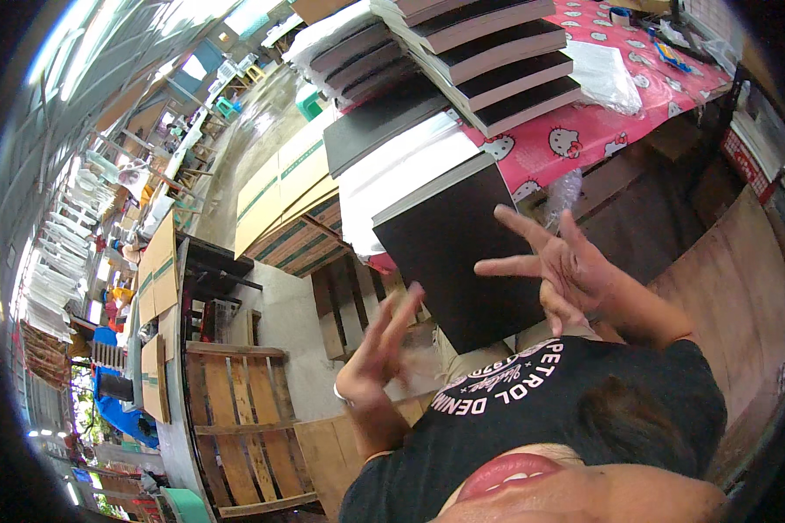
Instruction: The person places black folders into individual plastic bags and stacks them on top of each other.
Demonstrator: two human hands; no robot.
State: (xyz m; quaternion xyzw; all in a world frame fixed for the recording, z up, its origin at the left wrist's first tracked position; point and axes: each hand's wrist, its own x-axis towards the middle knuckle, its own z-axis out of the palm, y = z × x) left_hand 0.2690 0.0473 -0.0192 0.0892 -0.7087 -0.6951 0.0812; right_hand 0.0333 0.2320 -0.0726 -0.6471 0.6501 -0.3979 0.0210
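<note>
**Both hands spread, empty, by a black board**

Left hand (377, 342): fingers splayed, motion-blurred, just beside the board's lower left edge; contact unclear. Right hand (567, 266): fingers fanned over the black board (449, 253); can't tell if touching. Board overhangs the pink patterned table (584, 131), near stacked black boards (497, 61). Its lower corner is hidden by a black shirt (576, 418). Wooden pallet (235, 418) lower left.

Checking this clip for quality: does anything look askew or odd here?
Yes. The black board juts off the table edge at a tilt, and neither hand grips it: the right hand rests on it with fingers splayed, while the left hand is apart.
</note>
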